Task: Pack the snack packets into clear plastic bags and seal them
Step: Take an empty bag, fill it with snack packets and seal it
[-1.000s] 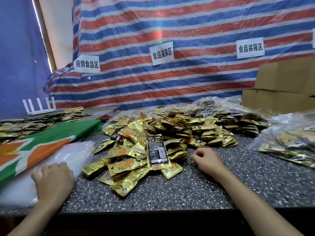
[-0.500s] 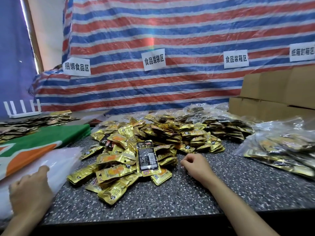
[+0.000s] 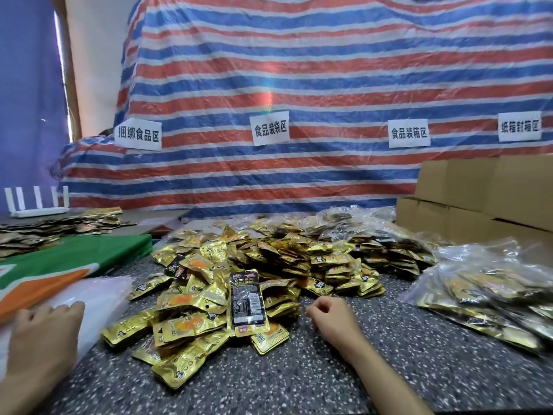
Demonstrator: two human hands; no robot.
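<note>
My right grip (image 3: 329,317) lies curled and empty on the table (image 3: 299,381), with the loose snack packets (image 3: 239,265) heaped just to its left and filled bags (image 3: 484,292) off to its right, while my left grip (image 3: 45,333) rests on the clear plastic bags (image 3: 101,295), though I cannot tell if it holds one, so I judge most packing remains, under a striped tarp (image 3: 299,70).

The worker's left hand (image 3: 45,333), at near left, and right hand (image 3: 330,314), near centre, are bare, as are both slender forearms running back to the near edge.
</note>
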